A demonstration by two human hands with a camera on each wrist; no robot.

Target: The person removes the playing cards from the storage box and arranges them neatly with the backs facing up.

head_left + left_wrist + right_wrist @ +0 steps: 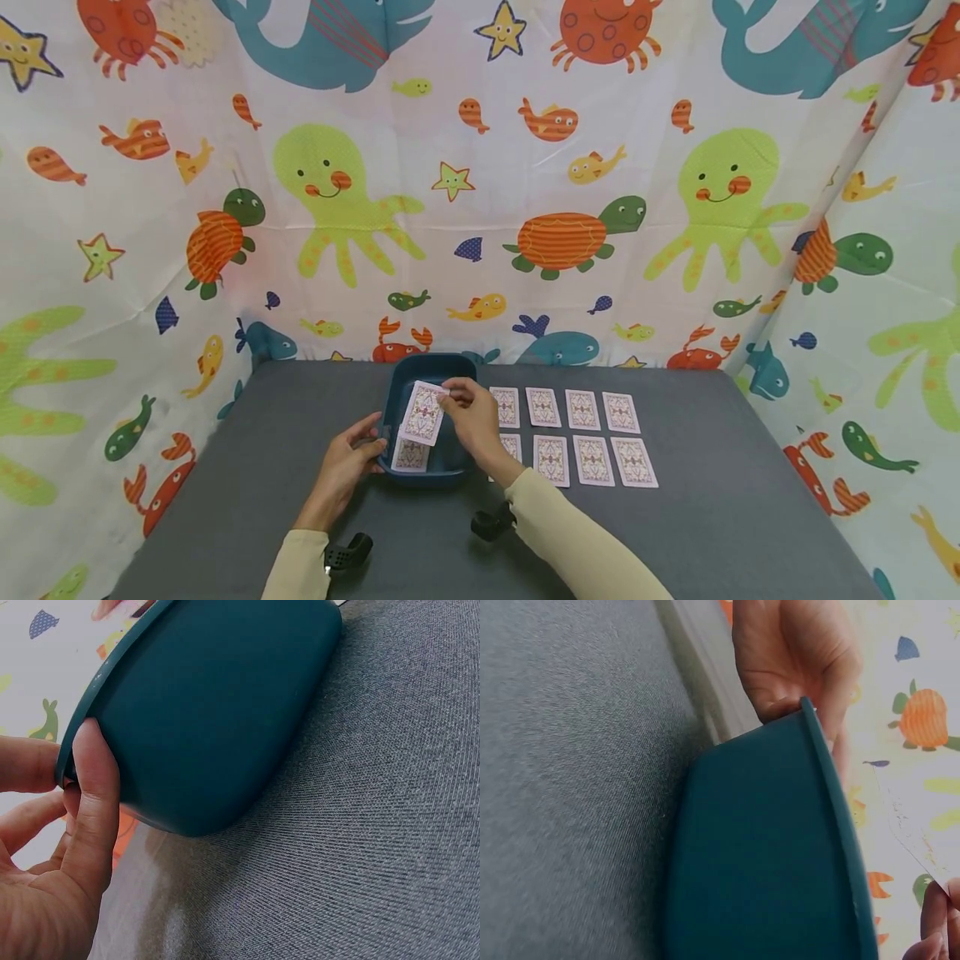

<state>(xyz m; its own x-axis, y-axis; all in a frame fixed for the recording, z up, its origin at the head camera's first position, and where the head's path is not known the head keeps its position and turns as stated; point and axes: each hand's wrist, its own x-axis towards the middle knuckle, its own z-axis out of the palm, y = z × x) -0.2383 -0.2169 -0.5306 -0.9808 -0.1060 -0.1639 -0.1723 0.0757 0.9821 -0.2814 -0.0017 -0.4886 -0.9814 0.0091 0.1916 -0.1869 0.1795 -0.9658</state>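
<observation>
A dark teal plastic bin (442, 480) stands on the grey tabletop. My left hand (349, 458) pinches its rim at the near left corner, thumb outside, as the left wrist view shows up close. Over the bin, my right hand (474, 417) pinches a playing card (423, 413) by its upper right corner, patterned back facing up. Below that card, another playing card (410, 457) lies in the bin, partly covered by the held one. In the right wrist view the held card (909, 825) appears nearly edge-on between fingertips (933, 919).
Right of the bin, playing cards (551, 458) lie face down in two rows on the grey cloth-like tabletop (697, 533); my right hand and forearm partly hide the leftmost ones. A sea-animal curtain (480, 250) encloses the back and sides.
</observation>
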